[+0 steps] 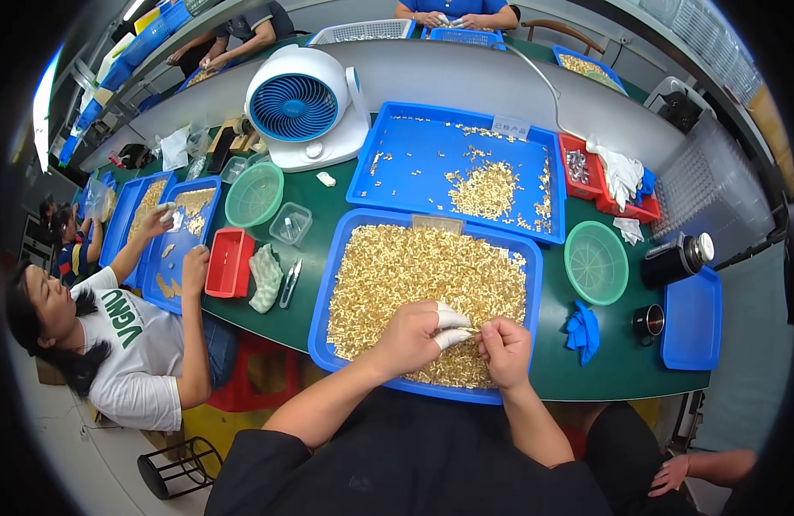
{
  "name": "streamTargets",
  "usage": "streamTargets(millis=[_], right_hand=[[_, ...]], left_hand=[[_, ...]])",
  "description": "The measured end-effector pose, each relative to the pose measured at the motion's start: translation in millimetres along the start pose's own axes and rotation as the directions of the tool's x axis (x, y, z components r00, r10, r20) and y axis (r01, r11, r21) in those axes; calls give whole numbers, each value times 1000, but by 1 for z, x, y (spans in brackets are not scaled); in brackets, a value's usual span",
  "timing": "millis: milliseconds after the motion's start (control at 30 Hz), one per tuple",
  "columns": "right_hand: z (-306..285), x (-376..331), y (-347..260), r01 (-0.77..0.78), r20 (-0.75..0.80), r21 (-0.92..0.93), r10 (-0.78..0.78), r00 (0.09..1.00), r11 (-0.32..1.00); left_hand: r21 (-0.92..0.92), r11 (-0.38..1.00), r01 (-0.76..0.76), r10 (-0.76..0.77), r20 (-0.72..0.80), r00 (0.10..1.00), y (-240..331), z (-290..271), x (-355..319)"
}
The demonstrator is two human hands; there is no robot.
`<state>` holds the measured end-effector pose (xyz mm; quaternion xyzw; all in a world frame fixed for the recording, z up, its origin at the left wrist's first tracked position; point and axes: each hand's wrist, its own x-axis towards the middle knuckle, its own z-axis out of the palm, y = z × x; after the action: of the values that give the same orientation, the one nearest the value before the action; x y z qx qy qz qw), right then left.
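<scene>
Over the near blue tray, heaped with small gold-coloured metal parts, my two hands meet. White finger cots cover the thumb and a finger of my left hand, which pinches a tiny gold-coloured metal part. My right hand is closed at the same spot, fingertips against the part. Its exact shape is mostly hidden by the fingers. Beyond lies a wider blue tray with a smaller pile of gold-coloured parts toward its right side.
A white fan stands at the back left. Nearby are a green basket, red bin and tweezers. On the right are another green basket, a blue glove and a mug. A co-worker sits left.
</scene>
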<state>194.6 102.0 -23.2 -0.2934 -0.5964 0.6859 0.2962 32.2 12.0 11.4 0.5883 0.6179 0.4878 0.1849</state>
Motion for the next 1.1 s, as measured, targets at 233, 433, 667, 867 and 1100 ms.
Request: streamTargets(millis=[233, 433, 667, 867, 1100], right_hand=[[0, 0, 3, 94, 54, -102, -89, 995, 990], [-4, -1, 2, 39, 88, -70, -33, 996, 997], [-6, -2, 7, 26, 92, -6, -25, 995, 1000], [-3, -2, 5, 40, 72, 19, -42, 997, 999], [-6, 0, 5, 18, 79, 90, -25, 997, 996]], left_hand=[[134, 981, -141, 128, 101, 987, 0, 2, 2], [155, 974, -164, 133, 189, 973, -3, -1, 6], [128, 978, -166, 139, 200, 970, 5, -5, 10], [99, 986, -134, 120, 141, 983, 7, -3, 9], [64, 997, -50, 43, 101, 994, 14, -9, 10]])
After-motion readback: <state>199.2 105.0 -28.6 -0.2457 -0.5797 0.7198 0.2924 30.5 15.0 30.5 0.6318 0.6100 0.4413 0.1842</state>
